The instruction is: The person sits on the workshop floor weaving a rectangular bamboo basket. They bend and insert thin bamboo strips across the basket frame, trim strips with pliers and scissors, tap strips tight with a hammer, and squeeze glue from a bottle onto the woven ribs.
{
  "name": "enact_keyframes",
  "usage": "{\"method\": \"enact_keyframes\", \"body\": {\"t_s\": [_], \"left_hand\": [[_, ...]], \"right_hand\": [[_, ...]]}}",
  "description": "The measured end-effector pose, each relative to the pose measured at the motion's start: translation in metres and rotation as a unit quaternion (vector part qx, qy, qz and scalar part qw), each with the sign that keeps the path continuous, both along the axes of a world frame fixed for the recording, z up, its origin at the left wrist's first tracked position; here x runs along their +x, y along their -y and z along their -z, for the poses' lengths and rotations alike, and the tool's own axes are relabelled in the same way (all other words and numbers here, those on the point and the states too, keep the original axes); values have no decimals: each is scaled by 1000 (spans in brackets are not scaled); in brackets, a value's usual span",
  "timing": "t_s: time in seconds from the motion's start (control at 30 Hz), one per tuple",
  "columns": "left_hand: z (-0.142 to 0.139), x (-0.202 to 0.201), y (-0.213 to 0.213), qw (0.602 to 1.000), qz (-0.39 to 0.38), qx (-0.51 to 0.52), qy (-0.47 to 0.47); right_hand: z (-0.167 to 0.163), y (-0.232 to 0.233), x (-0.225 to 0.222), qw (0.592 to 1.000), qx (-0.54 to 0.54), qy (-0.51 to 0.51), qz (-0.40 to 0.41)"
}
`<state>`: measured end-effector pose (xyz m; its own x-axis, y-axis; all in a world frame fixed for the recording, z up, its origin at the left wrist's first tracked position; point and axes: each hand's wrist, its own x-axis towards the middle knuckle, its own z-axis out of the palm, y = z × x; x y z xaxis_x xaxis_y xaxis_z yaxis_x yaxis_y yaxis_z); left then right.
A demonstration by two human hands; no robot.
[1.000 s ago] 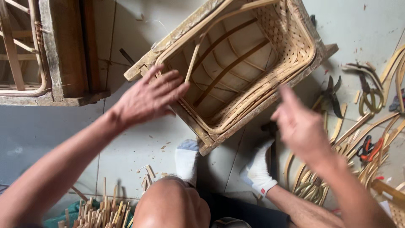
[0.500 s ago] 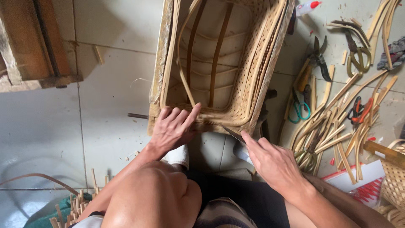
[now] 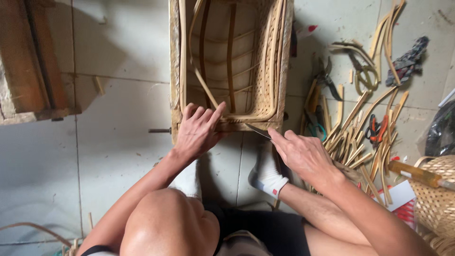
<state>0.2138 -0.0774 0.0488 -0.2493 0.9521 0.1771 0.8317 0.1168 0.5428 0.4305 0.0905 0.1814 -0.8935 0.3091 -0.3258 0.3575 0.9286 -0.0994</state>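
While held: one basket (image 3: 270,61), one knife (image 3: 259,131).

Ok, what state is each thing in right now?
Basket: on its side on the floor, opening facing the camera, weave unfinished.
Left hand: pressed flat on the basket's near rim.
Right hand: closed on a knife.
Knife: blade tip at the rim.
Scissors: lying on the floor.
Strips: scattered loose.

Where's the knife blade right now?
In the head view the knife blade sits just right of centre, held in the right hand, its tip at the near rim of the woven basket frame, beside the left hand.
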Motion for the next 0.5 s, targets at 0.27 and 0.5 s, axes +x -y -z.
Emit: {"method": "enact_keyframes", "body": {"t_s": [0.27,0.5], "left_hand": [[-5,-16,2,993,77,43,-79],[-2,-11,9,999,22,21,-22]], "right_hand": [[3,-29,-20,992,-44,103,-55],[-2,-32,-34,987,-49,120,-92]]}}
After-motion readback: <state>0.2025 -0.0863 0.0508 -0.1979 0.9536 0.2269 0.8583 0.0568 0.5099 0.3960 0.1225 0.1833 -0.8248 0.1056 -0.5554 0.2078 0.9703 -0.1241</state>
